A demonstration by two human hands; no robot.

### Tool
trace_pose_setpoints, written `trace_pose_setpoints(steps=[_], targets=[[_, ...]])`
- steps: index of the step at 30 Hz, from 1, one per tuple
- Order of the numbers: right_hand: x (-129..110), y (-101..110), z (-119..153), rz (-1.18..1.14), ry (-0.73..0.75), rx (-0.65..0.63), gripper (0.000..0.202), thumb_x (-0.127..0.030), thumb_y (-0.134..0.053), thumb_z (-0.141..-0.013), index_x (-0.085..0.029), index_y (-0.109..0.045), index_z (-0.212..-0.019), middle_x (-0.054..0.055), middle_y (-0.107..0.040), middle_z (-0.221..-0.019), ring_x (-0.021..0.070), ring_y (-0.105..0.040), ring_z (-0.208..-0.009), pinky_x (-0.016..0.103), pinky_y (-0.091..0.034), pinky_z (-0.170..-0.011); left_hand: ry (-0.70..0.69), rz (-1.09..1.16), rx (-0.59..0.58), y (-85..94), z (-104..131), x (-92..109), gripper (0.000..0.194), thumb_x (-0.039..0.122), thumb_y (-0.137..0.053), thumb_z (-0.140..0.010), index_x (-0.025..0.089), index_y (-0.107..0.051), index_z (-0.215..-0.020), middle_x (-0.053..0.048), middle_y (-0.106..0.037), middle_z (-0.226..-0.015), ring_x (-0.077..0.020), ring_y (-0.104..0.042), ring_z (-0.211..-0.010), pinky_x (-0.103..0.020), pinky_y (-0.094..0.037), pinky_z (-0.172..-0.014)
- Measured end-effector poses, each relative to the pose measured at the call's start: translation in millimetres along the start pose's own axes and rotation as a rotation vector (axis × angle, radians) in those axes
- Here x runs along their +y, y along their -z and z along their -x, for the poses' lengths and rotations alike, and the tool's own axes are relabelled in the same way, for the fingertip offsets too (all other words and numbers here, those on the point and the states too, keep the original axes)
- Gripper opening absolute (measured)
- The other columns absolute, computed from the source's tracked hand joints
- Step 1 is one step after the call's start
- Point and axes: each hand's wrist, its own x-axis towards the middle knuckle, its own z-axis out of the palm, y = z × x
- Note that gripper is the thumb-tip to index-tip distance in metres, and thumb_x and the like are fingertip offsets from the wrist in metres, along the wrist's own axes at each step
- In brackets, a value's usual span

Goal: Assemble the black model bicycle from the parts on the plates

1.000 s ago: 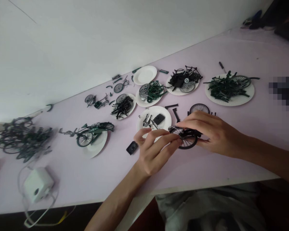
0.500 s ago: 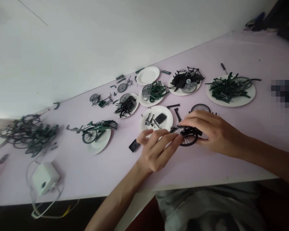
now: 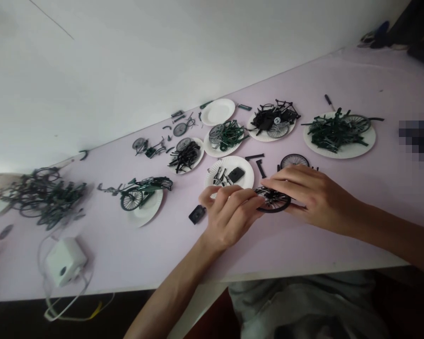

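A small black model bicycle lies under my hands near the table's front; its near wheel (image 3: 276, 203) and far wheel (image 3: 294, 161) show. My right hand (image 3: 313, 197) grips the bicycle from the right, fingers over the frame. From the left, my left hand (image 3: 229, 214) reaches to the near wheel's left edge with curled fingers; its fingertips are partly hidden. Just behind, a white plate (image 3: 247, 165) holds a black box piece (image 3: 236, 174) and small parts. Two black strips (image 3: 260, 168) lie beside that plate, and another black box piece (image 3: 197, 214) is left of my left hand.
Plates with dark parts (image 3: 339, 132) stand along the back, with a bare plate (image 3: 218, 112) among them. A green bicycle (image 3: 132, 198) rests on a plate to the left. Farther left are piled bicycles (image 3: 45, 195) and a white box (image 3: 66, 261) with cables.
My left hand has shifted slightly left on the wheel, and its fingers are more curled. My right hand still holds the bicycle, nearly in the same place.
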Motion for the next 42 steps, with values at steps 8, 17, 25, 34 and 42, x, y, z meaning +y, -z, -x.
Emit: trace_pose_setpoints(steps=[8, 17, 25, 34, 42], targets=[[-0.9, -0.5, 3.9, -0.054, -0.070, -0.040, 0.035, -0.010, -0.061, -0.097, -0.011, -0.062, -0.132, 0.014, -0.071, -0.112, 0.0257, -0.068, -0.104, 0.038, -0.055, -0.091, 0.061, 0.120, -0.048, -3.0, -4.0, -1.2, 0.022, 0.038, -0.052, -0.108, 0.018, -0.061, -0.110, -0.005, -0.074, -0.095, -0.0185, -0.065, -0.087, -0.039, -0.041, -0.087], [-14.6, 4.2, -4.4, -0.450, -0.412, -0.102, 0.037, -0.031, -0.067, -0.097, -0.015, -0.068, -0.131, 0.008, -0.073, -0.110, 0.0180, -0.069, -0.098, 0.028, -0.054, -0.085, 0.396, 0.715, -0.061, -5.7, -0.5, 6.9, 0.009, 0.025, -0.055, -0.106, 0.020, -0.055, -0.113, -0.007, -0.067, -0.101, -0.0168, -0.064, -0.093, -0.033, -0.053, -0.082], [-16.9, 8.7, -11.4, -0.623, -0.661, -0.192, 0.021, -0.029, -0.071, -0.091, -0.024, -0.077, -0.111, 0.002, -0.073, -0.097, 0.0162, -0.066, -0.085, 0.025, -0.050, -0.073, 0.664, 1.025, -0.060, -9.7, 0.8, 14.6, 0.005, 0.020, -0.058, -0.104, 0.020, -0.053, -0.102, -0.003, -0.061, -0.096, -0.0112, -0.060, -0.089, -0.022, -0.054, -0.078], [-12.9, 7.0, -10.6, -0.746, -0.790, -0.252, 0.016, -0.038, -0.076, -0.088, -0.024, -0.078, -0.093, 0.000, -0.072, -0.087, 0.0155, -0.065, -0.078, 0.025, -0.050, -0.068, 0.651, 0.993, -0.106, -9.4, 5.2, 9.6, 0.006, 0.017, -0.058, -0.103, 0.020, -0.053, -0.105, -0.002, -0.058, -0.095, -0.0104, -0.057, -0.085, -0.022, -0.050, -0.076], [-15.3, 3.3, -4.0, -0.494, -0.385, -0.104, 0.018, -0.017, -0.070, -0.094, -0.022, -0.067, -0.110, 0.002, -0.071, -0.098, 0.0148, -0.068, -0.089, 0.025, -0.053, -0.078, 0.307, 0.747, -0.134, -1.2, 0.9, 1.1, 0.021, 0.033, -0.062, -0.102, 0.018, -0.053, -0.114, -0.009, -0.063, -0.104, -0.0182, -0.062, -0.094, -0.033, -0.054, -0.081]])
